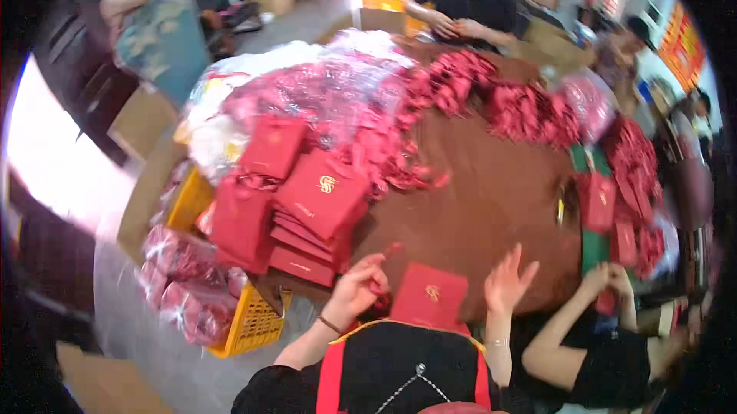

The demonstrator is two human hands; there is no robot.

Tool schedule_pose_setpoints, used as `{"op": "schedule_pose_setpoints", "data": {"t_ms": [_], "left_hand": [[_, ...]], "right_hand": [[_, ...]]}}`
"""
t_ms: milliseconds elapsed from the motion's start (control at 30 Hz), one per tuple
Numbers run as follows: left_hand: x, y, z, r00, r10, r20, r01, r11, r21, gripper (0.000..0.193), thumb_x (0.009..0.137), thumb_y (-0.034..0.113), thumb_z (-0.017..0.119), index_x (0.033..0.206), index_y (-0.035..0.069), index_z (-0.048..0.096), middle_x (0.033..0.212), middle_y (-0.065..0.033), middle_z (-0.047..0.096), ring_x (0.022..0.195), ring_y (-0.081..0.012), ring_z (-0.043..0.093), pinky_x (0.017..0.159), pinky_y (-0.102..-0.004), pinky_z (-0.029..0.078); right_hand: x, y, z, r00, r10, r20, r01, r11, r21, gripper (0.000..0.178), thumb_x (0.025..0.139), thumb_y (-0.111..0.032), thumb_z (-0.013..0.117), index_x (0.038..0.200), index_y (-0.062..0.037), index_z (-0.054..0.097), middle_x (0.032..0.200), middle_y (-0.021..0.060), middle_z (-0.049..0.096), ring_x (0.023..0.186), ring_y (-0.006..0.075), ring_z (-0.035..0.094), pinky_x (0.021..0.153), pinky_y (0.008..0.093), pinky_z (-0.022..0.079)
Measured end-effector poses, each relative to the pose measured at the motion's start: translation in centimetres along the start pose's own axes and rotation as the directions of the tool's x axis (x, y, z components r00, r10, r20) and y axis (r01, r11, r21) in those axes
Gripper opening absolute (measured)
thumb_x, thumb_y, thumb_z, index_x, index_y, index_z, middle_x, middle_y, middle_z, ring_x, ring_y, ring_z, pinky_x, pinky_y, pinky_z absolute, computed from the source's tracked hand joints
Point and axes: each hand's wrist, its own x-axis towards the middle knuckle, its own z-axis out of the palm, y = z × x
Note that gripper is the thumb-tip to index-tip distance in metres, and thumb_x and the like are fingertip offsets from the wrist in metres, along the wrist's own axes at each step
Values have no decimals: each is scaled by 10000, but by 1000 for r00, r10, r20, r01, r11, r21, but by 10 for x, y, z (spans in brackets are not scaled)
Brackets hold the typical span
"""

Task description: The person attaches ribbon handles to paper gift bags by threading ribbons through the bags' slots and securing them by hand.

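A red gift bag (pixel 418 308) with a gold emblem lies at the near edge of the brown-covered table, right in front of my body. Just left of it, my left hand (pixel 359 288) has its fingers curled round a red ribbon, whose end pokes out past the fingertips. On the other side of the bag, my right hand (pixel 508 282) is raised with the fingers spread and nothing in it. Further left, beyond my left hand, rises a stack of similar red bags (pixel 322 193), piled somewhat unevenly.
Clear plastic wrapping (pixel 322 80) and heaps of red ribbon (pixel 530 115) line the table's far side (pixel 484 184). A yellow crate (pixel 257 322) with wrapped red bundles stands at the left. A co-worker's hands (pixel 610 280) are close on the right; another person (pixel 472 3) sits opposite.
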Motion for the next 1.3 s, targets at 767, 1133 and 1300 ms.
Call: {"op": "schedule_pose_setpoints", "data": {"t_ms": [767, 1133, 1300], "left_hand": [[18, -31, -7, 999, -40, -17, 40, 681, 732, 195, 874, 95, 553, 1050, 11, 543, 840, -27, 605, 767, -90, 572, 706, -212, 450], [7, -29, 5, 998, -49, -39, 61, 630, 774, 179, 884, 102, 540, 1032, 1, 549, 803, -37, 620, 751, -78, 566, 684, -210, 449], [6, -33, 6, 992, 127, 23, -86, 515, 853, 169, 881, 102, 538, 1020, 8, 516, 774, -20, 592, 730, -72, 551, 658, -211, 445]], "right_hand": [[17, 82, -28, 980, 82, -183, 2, -918, -396, 427, 715, -217, 678, 1091, -58, 552, 1075, 115, 546, 1002, 281, 510, 883, 408, 386], [24, 80, -6, 926, -65, -373, -292, -751, -593, 296, 728, -198, 699, 930, -44, 547, 885, 137, 578, 820, 328, 572, 694, 387, 472], [39, 84, 11, 860, 96, -502, -320, -663, -676, 219, 802, -224, 620, 948, -69, 567, 882, 132, 629, 828, 310, 608, 704, 370, 488]]}}
